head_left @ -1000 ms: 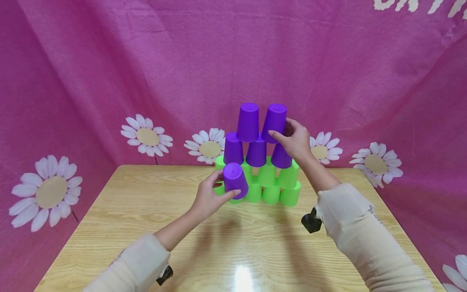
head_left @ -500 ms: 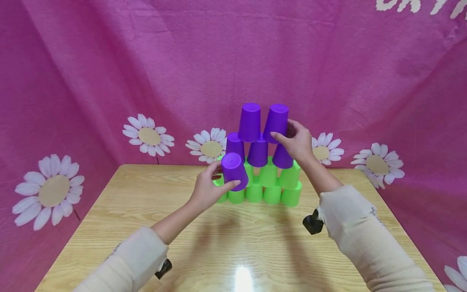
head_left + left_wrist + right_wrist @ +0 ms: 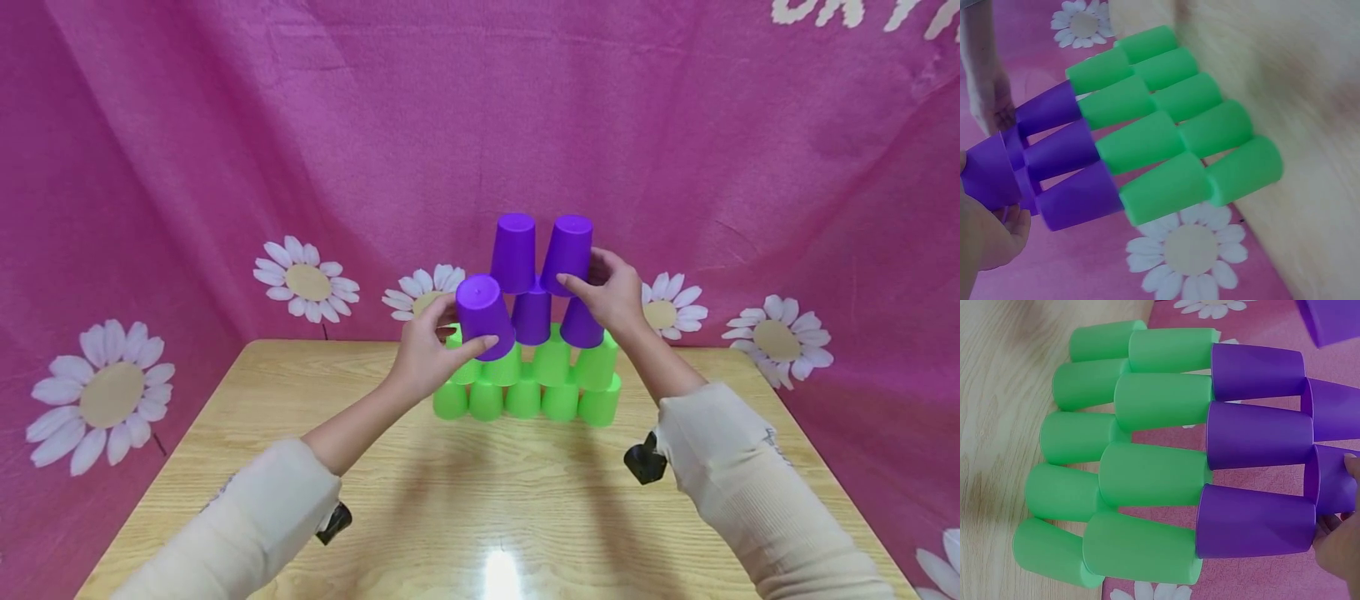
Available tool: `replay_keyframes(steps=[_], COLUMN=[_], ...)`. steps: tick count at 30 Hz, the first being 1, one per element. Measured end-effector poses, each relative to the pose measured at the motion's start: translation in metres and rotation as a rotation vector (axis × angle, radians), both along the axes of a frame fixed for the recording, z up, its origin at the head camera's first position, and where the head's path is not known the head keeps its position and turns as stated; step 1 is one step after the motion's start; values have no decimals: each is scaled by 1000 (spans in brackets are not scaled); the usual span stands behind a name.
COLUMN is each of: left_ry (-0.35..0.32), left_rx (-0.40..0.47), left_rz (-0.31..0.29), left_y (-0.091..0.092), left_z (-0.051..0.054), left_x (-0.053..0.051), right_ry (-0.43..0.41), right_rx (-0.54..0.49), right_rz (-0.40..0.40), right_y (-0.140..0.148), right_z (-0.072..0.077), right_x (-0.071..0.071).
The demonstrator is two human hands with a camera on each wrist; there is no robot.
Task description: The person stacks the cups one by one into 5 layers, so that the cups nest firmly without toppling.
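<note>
Upturned plastic cups form a stepped wall on the table. Two rows of green cups (image 3: pixel 551 362) make the base, and three purple cups (image 3: pixel 1260 434) stand above them. My left hand (image 3: pixel 426 350) grips a loose purple cup (image 3: pixel 483 317), mouth down and slightly tilted, in front of the wall's left side; it hides part of the stack. On the top row, my right hand (image 3: pixel 613 293) pinches the right purple cup (image 3: pixel 567 250) near its rim. Beside that one stands another purple cup (image 3: pixel 514 250). In the right wrist view, the left hand's cup (image 3: pixel 1335 319) hangs apart from the stack.
The wooden table (image 3: pixel 315 392) extends on both sides and in front of the stack. A pink cloth (image 3: pixel 375 150) with white daisies hangs close behind. Black wrist devices, such as the right one (image 3: pixel 645 460), stick out under the cream sleeves (image 3: pixel 720 442).
My left hand has raised its purple cup from before the green rows to near the top purple row. The right hand keeps its grip on the top right cup, almost still.
</note>
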State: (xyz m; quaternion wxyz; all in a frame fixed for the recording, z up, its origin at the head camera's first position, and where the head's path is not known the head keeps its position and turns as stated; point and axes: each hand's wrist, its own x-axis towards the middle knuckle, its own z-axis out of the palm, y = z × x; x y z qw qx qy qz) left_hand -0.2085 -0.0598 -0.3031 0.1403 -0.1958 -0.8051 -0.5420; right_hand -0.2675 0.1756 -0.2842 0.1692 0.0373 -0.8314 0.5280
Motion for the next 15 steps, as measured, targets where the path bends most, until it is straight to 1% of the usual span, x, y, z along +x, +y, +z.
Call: replay_keyframes(steps=[4, 9, 15], left_ry=[-7, -27, -12], left_rx=[28, 63, 49], left_rz=[-15, -19, -19], left_y=[4, 11, 20], left_z=[17, 39, 60], left_x=[-3, -7, -11], right_ry=[-11, -6, -4], right_rx=[-2, 20, 42], right_rz=[2, 1, 3], right_y=[0, 1, 3], right_z=[1, 2, 3], right_x=[0, 0, -1])
